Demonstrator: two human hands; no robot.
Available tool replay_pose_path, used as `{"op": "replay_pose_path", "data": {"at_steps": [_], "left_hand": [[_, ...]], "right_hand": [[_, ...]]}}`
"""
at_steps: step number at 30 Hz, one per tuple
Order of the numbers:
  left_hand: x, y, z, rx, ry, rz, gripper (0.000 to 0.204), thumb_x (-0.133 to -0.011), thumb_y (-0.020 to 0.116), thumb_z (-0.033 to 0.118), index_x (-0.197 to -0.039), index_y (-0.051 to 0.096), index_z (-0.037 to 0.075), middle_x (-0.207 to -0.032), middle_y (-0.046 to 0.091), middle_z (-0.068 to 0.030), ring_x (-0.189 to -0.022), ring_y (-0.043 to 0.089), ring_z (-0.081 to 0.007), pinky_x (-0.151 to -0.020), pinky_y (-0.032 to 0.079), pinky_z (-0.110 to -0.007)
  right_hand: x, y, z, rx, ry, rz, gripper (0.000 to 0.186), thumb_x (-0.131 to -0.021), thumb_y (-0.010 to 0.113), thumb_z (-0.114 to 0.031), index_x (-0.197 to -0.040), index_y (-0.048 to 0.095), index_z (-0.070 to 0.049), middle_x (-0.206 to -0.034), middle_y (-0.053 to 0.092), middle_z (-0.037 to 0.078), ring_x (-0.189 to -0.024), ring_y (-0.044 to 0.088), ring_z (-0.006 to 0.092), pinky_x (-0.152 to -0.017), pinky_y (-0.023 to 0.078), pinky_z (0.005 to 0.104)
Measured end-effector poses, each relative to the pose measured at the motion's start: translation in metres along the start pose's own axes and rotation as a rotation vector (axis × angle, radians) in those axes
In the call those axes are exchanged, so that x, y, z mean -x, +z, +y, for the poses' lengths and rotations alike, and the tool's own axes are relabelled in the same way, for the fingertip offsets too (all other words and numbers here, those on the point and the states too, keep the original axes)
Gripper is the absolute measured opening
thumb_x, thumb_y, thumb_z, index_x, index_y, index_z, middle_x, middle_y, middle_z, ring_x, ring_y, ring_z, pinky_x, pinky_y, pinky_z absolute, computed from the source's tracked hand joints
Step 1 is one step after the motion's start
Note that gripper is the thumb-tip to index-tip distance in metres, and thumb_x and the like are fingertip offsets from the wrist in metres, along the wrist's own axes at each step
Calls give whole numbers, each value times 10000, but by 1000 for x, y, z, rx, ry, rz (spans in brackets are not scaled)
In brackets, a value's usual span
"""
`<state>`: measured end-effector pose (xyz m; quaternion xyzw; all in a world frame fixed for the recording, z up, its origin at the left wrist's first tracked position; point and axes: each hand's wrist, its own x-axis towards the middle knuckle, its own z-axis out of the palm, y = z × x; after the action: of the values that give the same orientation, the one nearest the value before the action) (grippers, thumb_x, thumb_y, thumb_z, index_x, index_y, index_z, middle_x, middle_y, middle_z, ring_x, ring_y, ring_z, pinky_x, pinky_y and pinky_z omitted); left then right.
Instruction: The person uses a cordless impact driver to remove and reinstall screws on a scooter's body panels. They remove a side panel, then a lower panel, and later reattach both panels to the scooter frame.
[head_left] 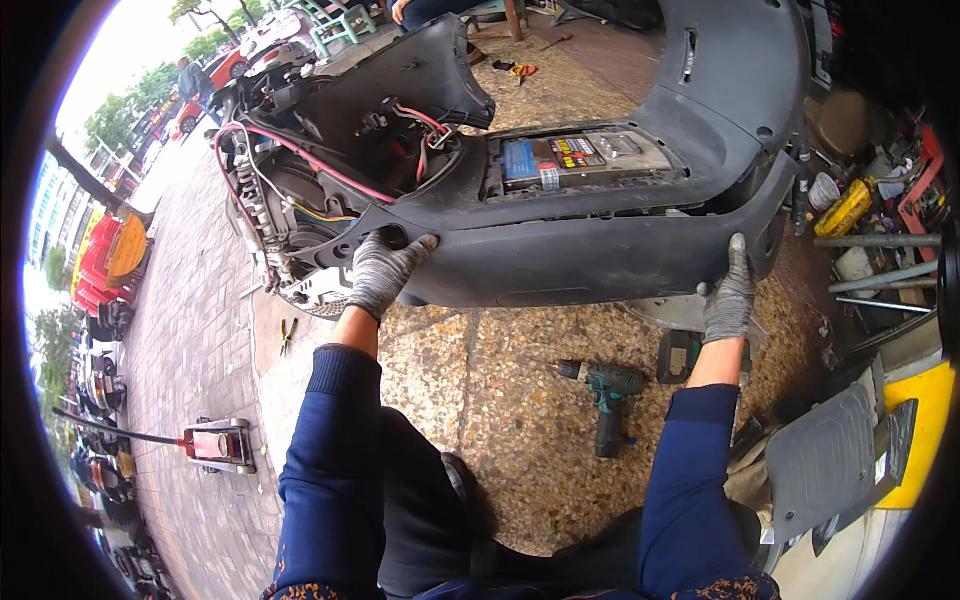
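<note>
A partly stripped scooter (440, 190) stands across the view in front of me. Along its near side runs a long dark grey side panel (570, 262), with a narrow gap between its upper edge and the body toward the right. My left hand (385, 272), in a grey knit glove, grips the panel's left end, beside exposed wiring and a coil spring (262, 205). At the right end my right hand (733, 290), gloved the same way, is closed around the lower edge; some fingers are hidden. A battery (580, 160) lies in the open floor recess above the panel.
A cordless drill (606, 400) and pliers (288, 336) lie on the pebbled ground near me. A red floor jack (218, 443) stands on the paving at left. Tools and parts (885, 210) clutter the right side. A grey plastic panel (825, 460) rests at lower right.
</note>
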<state>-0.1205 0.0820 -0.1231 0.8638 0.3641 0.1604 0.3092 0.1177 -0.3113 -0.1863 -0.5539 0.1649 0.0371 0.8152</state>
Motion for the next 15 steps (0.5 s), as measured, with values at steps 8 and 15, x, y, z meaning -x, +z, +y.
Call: {"op": "replay_pose_path", "data": {"at_steps": [8, 15], "left_hand": [[9, -7, 11, -82, 4, 5, 526, -784, 770, 442, -1029, 674, -14, -959, 709, -179, -906, 673, -291, -822, 506, -358], [5, -22, 7, -102, 64, -93, 686, -706, 831, 438, -1164, 640, -35, -1105, 692, -197, -1044, 660, -299, -920, 501, -351]], "right_hand": [[-14, 14, 1, 90, -43, 46, 525, -758, 780, -543, -1129, 631, -204, -966, 671, -23, -692, 616, 136, -371, 380, 248], [-33, 9, 13, 83, 57, -30, 533, -755, 768, -586, -1136, 606, -249, -1050, 644, -63, -862, 602, 127, -458, 401, 269]]}}
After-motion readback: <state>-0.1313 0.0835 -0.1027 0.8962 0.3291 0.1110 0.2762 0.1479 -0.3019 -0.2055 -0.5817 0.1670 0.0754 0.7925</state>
